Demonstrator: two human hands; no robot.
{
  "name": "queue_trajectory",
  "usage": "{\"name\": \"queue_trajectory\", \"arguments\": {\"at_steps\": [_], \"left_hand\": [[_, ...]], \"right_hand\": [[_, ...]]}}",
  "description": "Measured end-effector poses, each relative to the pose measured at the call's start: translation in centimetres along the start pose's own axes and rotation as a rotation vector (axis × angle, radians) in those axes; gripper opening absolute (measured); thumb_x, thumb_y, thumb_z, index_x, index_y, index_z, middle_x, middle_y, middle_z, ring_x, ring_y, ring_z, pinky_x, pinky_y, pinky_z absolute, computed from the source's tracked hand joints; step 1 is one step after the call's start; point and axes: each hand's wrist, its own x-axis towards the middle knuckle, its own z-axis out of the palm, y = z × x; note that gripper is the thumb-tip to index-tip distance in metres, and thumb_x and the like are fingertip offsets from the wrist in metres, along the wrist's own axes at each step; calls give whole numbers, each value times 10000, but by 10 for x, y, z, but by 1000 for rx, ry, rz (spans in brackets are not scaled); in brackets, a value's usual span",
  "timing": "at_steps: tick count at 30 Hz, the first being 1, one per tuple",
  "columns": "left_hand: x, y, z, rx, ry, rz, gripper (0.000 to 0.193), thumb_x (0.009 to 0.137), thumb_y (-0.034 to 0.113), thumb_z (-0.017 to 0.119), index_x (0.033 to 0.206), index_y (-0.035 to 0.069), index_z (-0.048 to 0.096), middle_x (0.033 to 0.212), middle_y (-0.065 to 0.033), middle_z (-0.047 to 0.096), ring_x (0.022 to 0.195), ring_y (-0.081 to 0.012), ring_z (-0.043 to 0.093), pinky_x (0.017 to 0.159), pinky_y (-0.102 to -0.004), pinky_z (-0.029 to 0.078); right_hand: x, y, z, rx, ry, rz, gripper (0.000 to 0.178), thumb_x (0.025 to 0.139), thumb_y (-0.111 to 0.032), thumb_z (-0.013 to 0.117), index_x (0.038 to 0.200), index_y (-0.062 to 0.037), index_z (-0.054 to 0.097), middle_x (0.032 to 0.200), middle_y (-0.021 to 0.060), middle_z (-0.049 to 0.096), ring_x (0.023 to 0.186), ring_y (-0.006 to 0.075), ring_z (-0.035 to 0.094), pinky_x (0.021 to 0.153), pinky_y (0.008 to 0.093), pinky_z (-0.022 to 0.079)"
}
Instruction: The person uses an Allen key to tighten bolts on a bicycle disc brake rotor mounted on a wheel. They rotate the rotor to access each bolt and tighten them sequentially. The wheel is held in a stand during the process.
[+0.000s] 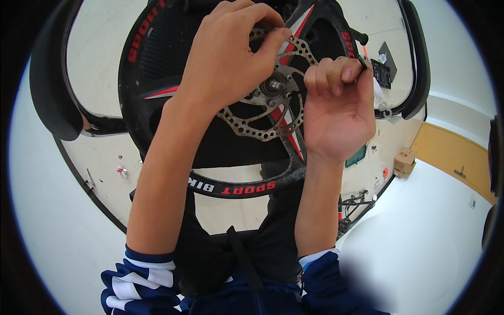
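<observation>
Here, the right hand [340, 107] grips a thin black tool [361, 62] by the holey disc [261, 100] on the black wheel [131, 100]. The left hand [226, 58] bends over the disc; I can't tell its grip.

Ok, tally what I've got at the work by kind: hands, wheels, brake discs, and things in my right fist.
Hands: 2, left hand and right hand
Wheels: 1, black wheel
Brake discs: 1, perforated disc
Held things: 1, small black object
Total: 5
</observation>
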Motion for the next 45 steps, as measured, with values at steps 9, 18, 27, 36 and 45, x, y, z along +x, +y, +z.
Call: {"name": "queue_trajectory", "arguments": {"at_steps": [9,18,27,36,45], "left_hand": [[-19,11,-16,-68,-66,240,154,749,25,698,895,59,735,883,-57,698,904,-219,624,831,-320,420],[-26,14,-8,-136,-291,231,204,678,29,758,879,61,748,867,-55,698,938,-209,627,852,-339,410],[-27,12,-5,-122,-376,213,214,708,63,802,916,75,758,871,-50,701,970,-210,623,930,-347,394],[-20,13,-4,-187,-397,69,159,699,67,809,847,54,753,804,-58,688,807,-205,645,853,-326,431],[-22,11,-2,-186,-288,230,134,712,32,788,840,55,756,744,-66,680,713,-216,639,805,-307,442]], "right_hand": [[-22,-24,-9,-817,-129,-233,146,949,42,601,1073,86,662,1000,173,722,873,200,709,824,295,557],[-23,-18,-16,-960,-56,-376,266,724,93,831,962,57,718,947,138,743,842,169,709,778,265,556],[-24,-23,-8,-815,-64,-193,262,753,88,815,997,61,725,927,127,732,825,131,643,758,234,508],[-16,-13,-17,-783,-88,-344,217,783,108,779,980,65,698,980,145,735,757,118,643,716,228,514],[-21,-16,-23,-802,-17,-362,166,780,77,803,875,29,676,827,98,714,761,131,674,714,235,529]]}}
